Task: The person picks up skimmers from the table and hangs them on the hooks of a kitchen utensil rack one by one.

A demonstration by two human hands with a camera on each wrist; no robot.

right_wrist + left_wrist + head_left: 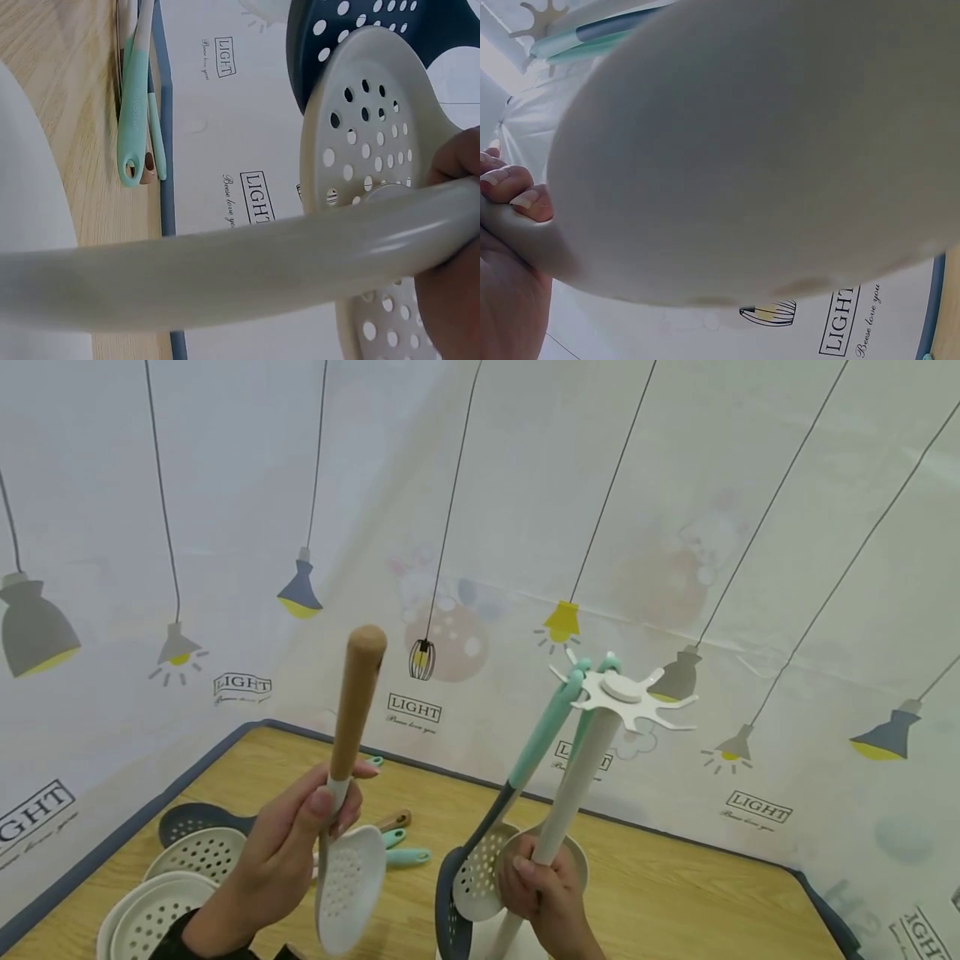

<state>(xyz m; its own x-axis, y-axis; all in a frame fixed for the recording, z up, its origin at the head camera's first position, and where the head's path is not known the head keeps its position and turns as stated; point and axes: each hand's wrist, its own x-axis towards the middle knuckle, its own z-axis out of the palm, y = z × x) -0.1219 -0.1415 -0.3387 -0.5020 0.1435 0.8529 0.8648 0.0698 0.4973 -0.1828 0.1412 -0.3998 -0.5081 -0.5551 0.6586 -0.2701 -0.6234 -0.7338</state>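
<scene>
In the head view my left hand point(277, 852) holds a white skimmer point(351, 885) near the base of its wooden handle point(358, 702), which points upward with the perforated head down. The skimmer's pale head point(742, 150) fills most of the left wrist view. My right hand point(547, 885) grips the white post of a utensil rack point(573, 793), topped by a ring of hooks. From those hooks hang a dark skimmer point(452, 906) with a mint handle and pale skimmers point(367, 112). The rack's base is partly hidden by my hand and the utensils.
Several perforated skimmers lie at the table's left, including pale ones point(161, 918) and a dark one point(195, 820). Mint handles point(405, 857) and a wooden handle point(395, 820) lie behind the held skimmer. A lamp-printed sheet point(480, 527) rises behind the wooden table point(675, 893).
</scene>
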